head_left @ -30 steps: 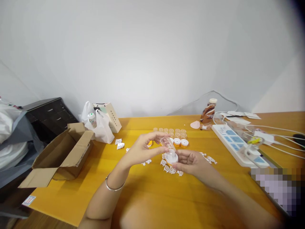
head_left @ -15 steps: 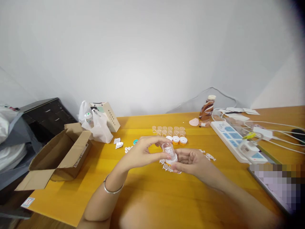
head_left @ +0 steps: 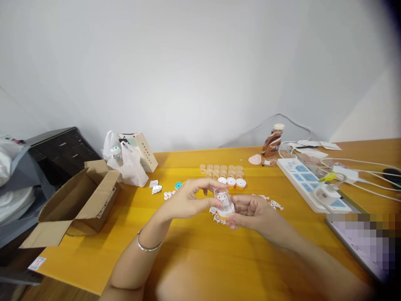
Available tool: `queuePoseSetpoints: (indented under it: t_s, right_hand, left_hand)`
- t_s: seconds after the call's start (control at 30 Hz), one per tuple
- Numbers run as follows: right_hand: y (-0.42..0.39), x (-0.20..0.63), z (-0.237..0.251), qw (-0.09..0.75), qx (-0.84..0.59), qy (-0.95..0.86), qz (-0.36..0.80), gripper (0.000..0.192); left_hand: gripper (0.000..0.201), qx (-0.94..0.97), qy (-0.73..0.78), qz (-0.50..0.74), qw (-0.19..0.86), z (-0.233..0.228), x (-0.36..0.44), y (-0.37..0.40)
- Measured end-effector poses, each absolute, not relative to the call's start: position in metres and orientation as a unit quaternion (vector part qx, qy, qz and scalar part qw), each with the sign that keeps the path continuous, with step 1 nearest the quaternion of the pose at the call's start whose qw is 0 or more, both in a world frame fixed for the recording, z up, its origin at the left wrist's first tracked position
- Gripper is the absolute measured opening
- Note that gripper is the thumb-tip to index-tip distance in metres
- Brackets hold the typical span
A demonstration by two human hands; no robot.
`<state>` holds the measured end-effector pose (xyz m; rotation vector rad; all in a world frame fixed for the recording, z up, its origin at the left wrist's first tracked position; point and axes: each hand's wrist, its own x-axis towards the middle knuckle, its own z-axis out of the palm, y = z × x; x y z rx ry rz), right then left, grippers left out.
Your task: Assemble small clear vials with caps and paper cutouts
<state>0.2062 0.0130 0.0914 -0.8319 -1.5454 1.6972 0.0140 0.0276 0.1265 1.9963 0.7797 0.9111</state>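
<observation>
Both my hands meet over the middle of the yellow table (head_left: pixel 200 255). My left hand (head_left: pixel 188 200) pinches a small clear plastic cap (head_left: pixel 221 198) from the left and above. My right hand (head_left: pixel 250 211) holds the white and orange base (head_left: pixel 227 212) under that cap. The cap sits on the base, slightly tilted. Small white cut-out pieces (head_left: pixel 275 204) lie on the table around and under my hands. Behind them stand rows of small clear cups (head_left: pixel 222 169) and three white-topped orange containers (head_left: pixel 232 182).
An open cardboard box (head_left: pixel 78 200) lies at the left, with a white plastic bag (head_left: pixel 127 165) and a carton behind it. A brown bottle (head_left: pixel 272 144), a white power strip (head_left: pixel 310 184) with cables and a tablet (head_left: pixel 363 242) lie at the right.
My left hand brought the clear cap down onto the base held in my right hand, and both hands drew closer together. The view shifted slightly.
</observation>
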Motion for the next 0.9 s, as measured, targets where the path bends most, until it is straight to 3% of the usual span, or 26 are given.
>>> queuePoseSetpoints:
  t_s: [0.37, 0.6, 0.73, 0.9]
  right_hand:
    - [0.007, 0.203, 0.080, 0.347, -0.216, -0.498, 0.765, 0.030]
    - [0.009, 0.203, 0.085, 0.378, -0.273, -0.568, 0.678, 0.026]
    - [0.012, 0.203, 0.086, 0.397, -0.322, -0.600, 0.616, 0.022]
    - [0.009, 0.202, 0.083, 0.389, -0.271, -0.541, 0.695, 0.025]
  left_hand:
    - [0.037, 0.703, 0.169, 0.336, 0.604, 0.117, 0.017, 0.032]
    - [0.050, 0.725, 0.191, 0.350, 0.561, 0.121, 0.022, 0.029]
    - [0.039, 0.705, 0.272, 0.426, 0.498, 0.115, 0.029, 0.027]
    - [0.034, 0.661, 0.198, 0.396, 0.606, 0.112, 0.029, 0.026]
